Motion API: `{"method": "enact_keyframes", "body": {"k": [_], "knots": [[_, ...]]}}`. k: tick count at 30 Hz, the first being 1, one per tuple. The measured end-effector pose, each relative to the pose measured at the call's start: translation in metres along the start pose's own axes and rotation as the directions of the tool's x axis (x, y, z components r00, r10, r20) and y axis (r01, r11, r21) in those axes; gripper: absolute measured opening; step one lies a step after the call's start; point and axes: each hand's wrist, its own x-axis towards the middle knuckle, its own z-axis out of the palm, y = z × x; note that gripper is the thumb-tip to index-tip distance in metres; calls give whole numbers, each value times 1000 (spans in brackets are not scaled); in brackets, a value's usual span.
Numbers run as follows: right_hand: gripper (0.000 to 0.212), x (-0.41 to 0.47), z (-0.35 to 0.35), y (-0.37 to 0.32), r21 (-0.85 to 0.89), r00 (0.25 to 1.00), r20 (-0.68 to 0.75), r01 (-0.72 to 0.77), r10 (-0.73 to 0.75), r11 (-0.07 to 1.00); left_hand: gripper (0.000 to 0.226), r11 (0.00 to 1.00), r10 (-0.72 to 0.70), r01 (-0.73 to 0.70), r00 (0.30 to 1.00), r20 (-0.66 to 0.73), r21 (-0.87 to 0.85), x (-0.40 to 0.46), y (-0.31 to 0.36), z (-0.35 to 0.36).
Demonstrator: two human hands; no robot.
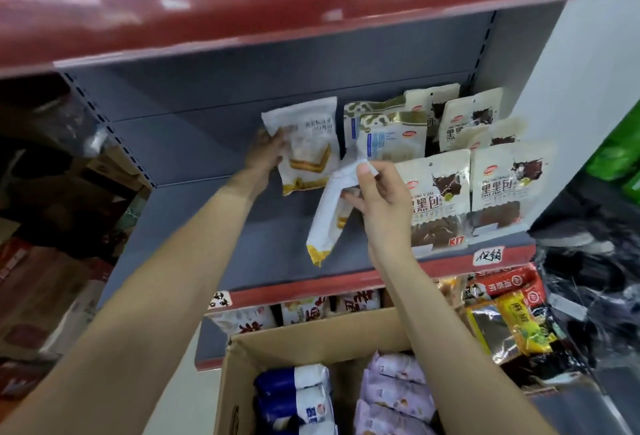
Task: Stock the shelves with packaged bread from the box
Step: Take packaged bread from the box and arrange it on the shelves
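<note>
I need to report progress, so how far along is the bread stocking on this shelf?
Partly done. Done: the right part of the shelf already holds rows of bread packets. In hand: the left hand holds a white packet upright at the shelf's back, and the right hand pinches a second white packet by its top. Left: the shelf's left stretch is bare, and the box still holds blue and purple packets.

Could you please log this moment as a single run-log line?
left hand: holds white bread pack upright on shelf | right hand: pinches second pack | box: still stocked
</note>
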Motion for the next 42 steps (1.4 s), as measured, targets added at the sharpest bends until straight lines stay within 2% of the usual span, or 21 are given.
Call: {"method": "enact_keyframes", "body": {"k": [3, 5, 8, 10, 11, 13, 15, 18, 20, 22, 24, 28, 32, 34, 36, 39, 41, 42], "knots": [[17, 3, 11, 15, -1, 998, -60, -8, 8, 1000, 18, 993, 27, -40, 993, 119, 110, -1, -2, -8], [19, 8, 24, 21, -19, 995, -98, 20, -21, 1000, 18, 992, 40, -55, 990, 136, 114, -17, -3, -14], [15, 23, 51, 34, -184, 978, -146, 122, -150, 975, 13, 991, 47, -59, 993, 106, 116, -41, -8, -22], [18, 36, 73, 44, -252, 966, -168, 152, -198, 956, 26, 984, 89, -110, 985, 146, 143, -49, -17, -26], [22, 42, 81, 49, -270, 964, -147, 178, -223, 946, 33, 974, 110, -144, 976, 187, 176, -50, -24, -30], [22, 46, 92, 62, -320, 968, 3, 237, -249, 917, 41, 949, 113, -187, 954, 279, 254, -46, -40, -31], [29, 42, 88, 83, -417, 965, 123, 264, -233, 870, 44, 903, 85, -206, 946, 312, 378, -36, -58, -26], [44, 33, 63, 115, -659, 985, 139, 168, -101, 733, 71, 869, 62, -200, 951, 302, 452, -20, -77, -13], [48, 31, 48, 126, -784, 982, 187, 148, 2, 603, 77, 873, 29, -139, 972, 234, 468, -10, -84, -8], [50, 32, 39, 127, -823, 959, 278, 213, 47, 527, 75, 886, 39, -131, 977, 209, 445, -5, -87, -9], [49, 29, 32, 120, -811, 945, 323, 248, 52, 530, 73, 904, 71, -148, 977, 200, 402, -7, -92, -13], [43, -6, 11, 98, -765, 920, 384, 368, -83, 528, 47, 855, 203, -216, 976, 79, 471, -49, -82, -19], [35, -72, -32, 80, -736, 902, 405, 419, -151, 532, 21, 787, 393, -330, 920, -11, 521, -135, -75, -18], [32, -108, -60, 73, -751, 897, 406, 436, -174, 496, 23, 752, 464, -373, 885, -35, 543, -179, -85, -17], [30, -142, -88, 71, -779, 886, 422, 463, -192, 423, 27, 709, 527, -437, 850, -4, 554, -218, -101, -14], [28, -187, -132, 84, -839, 904, 416, 425, -102, 339, 24, 630, 581, -529, 807, 107, 569, -263, -137, -8], [28, -208, -160, 103, -916, 948, 301, 257, 101, 308, 22, 635, 508, -515, 840, 192, 576, -282, -172, -1], [31, -216, -174, 114, -948, 948, 211, 139, 239, 288, 20, 672, 403, -463, 883, 240, 578, -287, -191, 4]]}}
